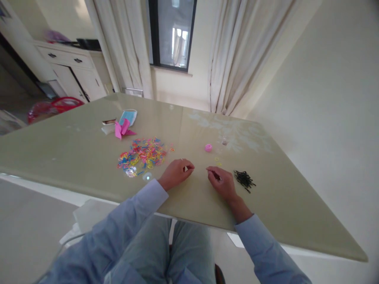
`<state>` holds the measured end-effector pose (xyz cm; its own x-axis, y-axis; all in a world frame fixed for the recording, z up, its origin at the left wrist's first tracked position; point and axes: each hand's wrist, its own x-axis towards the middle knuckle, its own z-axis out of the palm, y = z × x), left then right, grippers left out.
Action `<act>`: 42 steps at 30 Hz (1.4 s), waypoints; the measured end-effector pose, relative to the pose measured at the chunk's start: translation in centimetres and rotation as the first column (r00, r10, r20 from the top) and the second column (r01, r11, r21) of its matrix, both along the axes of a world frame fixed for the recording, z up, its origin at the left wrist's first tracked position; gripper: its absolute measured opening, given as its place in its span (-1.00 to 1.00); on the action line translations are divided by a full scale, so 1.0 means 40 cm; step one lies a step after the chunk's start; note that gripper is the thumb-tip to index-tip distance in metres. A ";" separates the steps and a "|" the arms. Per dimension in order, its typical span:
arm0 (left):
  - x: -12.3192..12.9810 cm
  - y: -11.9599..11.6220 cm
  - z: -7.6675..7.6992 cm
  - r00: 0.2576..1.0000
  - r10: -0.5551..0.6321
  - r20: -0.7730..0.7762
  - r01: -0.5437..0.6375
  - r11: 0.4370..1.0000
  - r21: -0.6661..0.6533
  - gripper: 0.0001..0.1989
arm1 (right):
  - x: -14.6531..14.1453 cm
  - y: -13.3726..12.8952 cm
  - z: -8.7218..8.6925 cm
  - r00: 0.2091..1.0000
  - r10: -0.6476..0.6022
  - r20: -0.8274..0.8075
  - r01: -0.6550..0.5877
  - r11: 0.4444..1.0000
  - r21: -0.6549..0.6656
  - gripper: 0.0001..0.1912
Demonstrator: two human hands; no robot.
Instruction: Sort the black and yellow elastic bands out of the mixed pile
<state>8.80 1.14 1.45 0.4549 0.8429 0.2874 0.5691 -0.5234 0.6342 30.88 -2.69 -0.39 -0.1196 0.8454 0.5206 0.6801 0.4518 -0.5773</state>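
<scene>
My left hand is over the table, thumb and fingertips pinched together. Anything between them is too small to make out. Across a short gap, my right hand is also closed in a pinch, and what it holds, if anything, does not show. Left of my left hand spreads a pile of small coloured rubber bands. Close behind my right hand lie a few yellow bands. A small pink ring-shaped thing sits farther back. To the right of my right hand is a heap of thin black looped pieces.
At the back left of the greenish table lie a pink folded paper shape, a blue face mask and a small narrow packet. Shiny clear pieces lie before the coloured pile. A small clear item is behind the pink ring.
</scene>
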 end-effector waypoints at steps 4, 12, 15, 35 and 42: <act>-0.100 -0.083 -0.034 0.996 -0.060 0.064 0.061 0.998 -0.024 -0.84 | -0.007 0.013 -0.003 1.000 0.004 0.001 -0.004 0.990 -0.137 -0.74; -0.165 -0.111 -0.044 0.951 0.002 0.310 0.052 0.985 -0.167 -0.81 | -0.094 0.079 0.016 1.000 0.001 0.008 0.001 0.967 -0.254 -0.68; -0.162 -0.105 -0.042 0.940 0.037 0.338 0.032 0.980 -0.196 -0.80 | -0.176 0.123 0.037 0.994 0.102 0.037 -0.090 0.967 -0.238 -0.71; -0.151 -0.101 -0.052 0.962 0.015 0.273 0.030 0.987 -0.159 -0.83 | -0.445 0.282 0.064 0.831 0.282 0.479 -0.181 0.952 -0.247 -0.79; -0.153 -0.100 -0.055 0.958 0.010 0.285 0.037 0.987 -0.157 -0.82 | -0.426 0.271 0.058 0.975 0.223 0.009 -0.207 0.918 -0.338 -0.82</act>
<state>2.68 -2.85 -0.76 0.3856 0.8825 0.2693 0.3465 -0.4090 0.8442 13.84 8.16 1.94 -0.3351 0.9199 0.2037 0.6174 0.3777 -0.6901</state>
